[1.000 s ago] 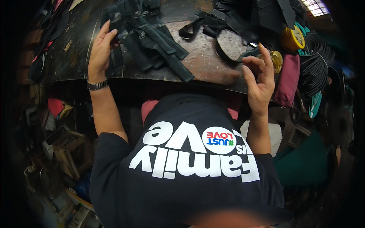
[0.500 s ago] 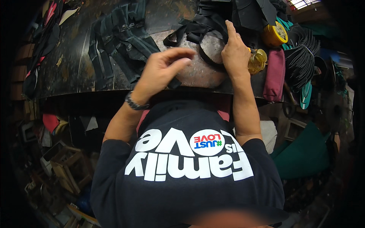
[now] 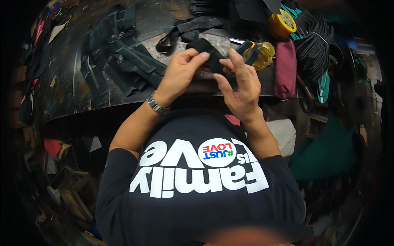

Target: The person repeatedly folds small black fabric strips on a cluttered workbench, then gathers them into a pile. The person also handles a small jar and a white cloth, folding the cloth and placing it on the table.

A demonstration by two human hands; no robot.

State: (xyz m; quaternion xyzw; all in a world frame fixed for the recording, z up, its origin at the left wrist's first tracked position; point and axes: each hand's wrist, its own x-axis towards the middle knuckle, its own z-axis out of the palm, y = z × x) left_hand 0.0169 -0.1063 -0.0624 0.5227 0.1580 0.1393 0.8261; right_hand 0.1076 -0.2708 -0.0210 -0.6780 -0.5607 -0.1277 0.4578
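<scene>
Just over the near edge of the table, my left hand [image 3: 180, 76] pinches a wide black strap [image 3: 207, 50] between thumb and fingers. A metal watch circles that wrist. My right hand [image 3: 243, 87] faces it on the other side of the strap, thumb and fingers apart and partly bent. Its fingertips come close to the strap's right end; whether they touch it I cannot tell. Behind the hands lies a loose heap of black straps [image 3: 193, 28], partly over a pale worn slab [image 3: 152, 44].
Many dark strips [image 3: 117, 51] lie layered on the table's left part. To the right are a clear yellowish jar [image 3: 264, 57], a yellow tub [image 3: 284, 22], a maroon pouch [image 3: 285, 69] and a bundle of black cords [image 3: 312, 43]. Green cloth [image 3: 324, 151] hangs below the table's right side.
My left hand has moved slightly right and now grips a black strap. My right hand has come back from the heap toward me, its pointing finger now bent.
</scene>
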